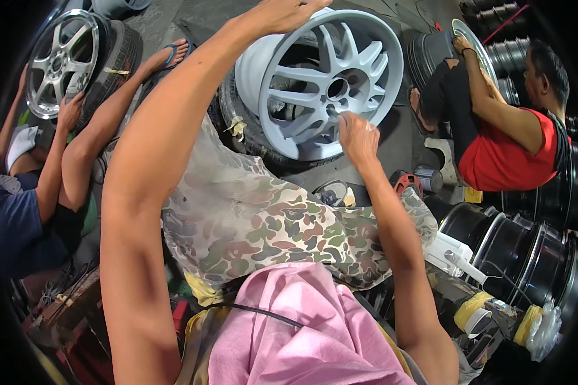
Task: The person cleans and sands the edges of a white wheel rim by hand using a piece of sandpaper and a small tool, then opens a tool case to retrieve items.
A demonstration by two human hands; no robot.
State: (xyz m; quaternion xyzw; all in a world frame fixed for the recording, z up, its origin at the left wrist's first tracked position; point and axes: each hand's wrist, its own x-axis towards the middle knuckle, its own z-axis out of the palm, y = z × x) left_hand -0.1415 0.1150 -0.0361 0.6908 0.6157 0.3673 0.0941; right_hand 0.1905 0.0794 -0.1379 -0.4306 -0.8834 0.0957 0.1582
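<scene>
Mostly, the pale grey multi-spoke alloy wheel rim point(358, 82) lies between the two hands, tilted face toward the wearer, with a black tyre point(261, 149) under it. The left hand point(289, 14) is at the rim's upper edge, partly cut off by the top of the view, so I cannot tell whether it grips or merely rests there. The right hand point(361, 142) is curled at the lower spokes, fingers bent inward; whether it pinches anything small is hidden. Nearer the body than both hands, camouflage-patterned cloth point(263, 212) covers the legs and pink cloth point(295, 321) covers the lap. Below and right of the right hand stand a grey can point(428, 178) and, farther off, black wheel rims point(507, 250). Well left of the left hand, another person holds a silver spoked rim point(56, 63); well right of the right hand, a person in a red top point(507, 154) handles another wheel.
</scene>
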